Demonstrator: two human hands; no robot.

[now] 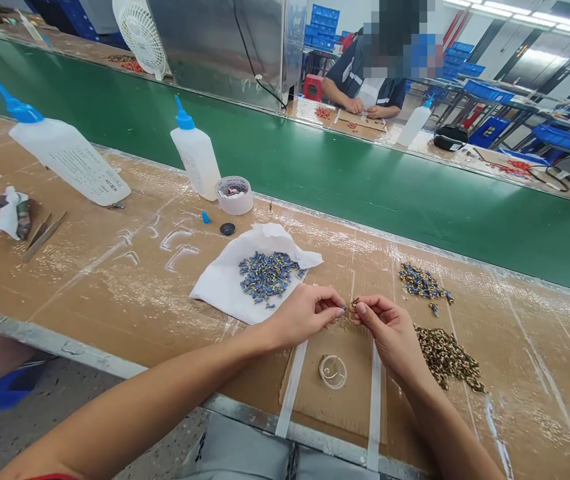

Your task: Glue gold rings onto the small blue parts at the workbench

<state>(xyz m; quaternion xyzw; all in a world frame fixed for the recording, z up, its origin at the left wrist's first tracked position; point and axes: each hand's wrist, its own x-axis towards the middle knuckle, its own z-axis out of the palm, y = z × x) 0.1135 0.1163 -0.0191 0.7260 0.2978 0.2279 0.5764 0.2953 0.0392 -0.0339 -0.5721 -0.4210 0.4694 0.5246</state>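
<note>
My left hand (317,308) pinches a small blue piece (343,309) between thumb and fingertips. Close beside it, my right hand (382,323) is closed on a small brown piece (355,303); its exact kind is too small to tell. The fingertips nearly meet above a taped cardboard pad (335,413), on which a small round clear dish (333,371) sits. To the left, many small blue-and-gold pieces (267,275) are heaped on a white cloth (219,283). Right of my right hand lie a pile of dark brown-and-gold pieces (447,357) and a smaller heap of blue-and-gold pieces (422,281).
Two white squeeze bottles, one at far left (72,160) and one nearer (195,153), stand behind a tape roll (235,195) and black cap (227,229). Tweezers (45,237) lie left. Beyond the green belt (315,173), a person (365,93) works at another bench.
</note>
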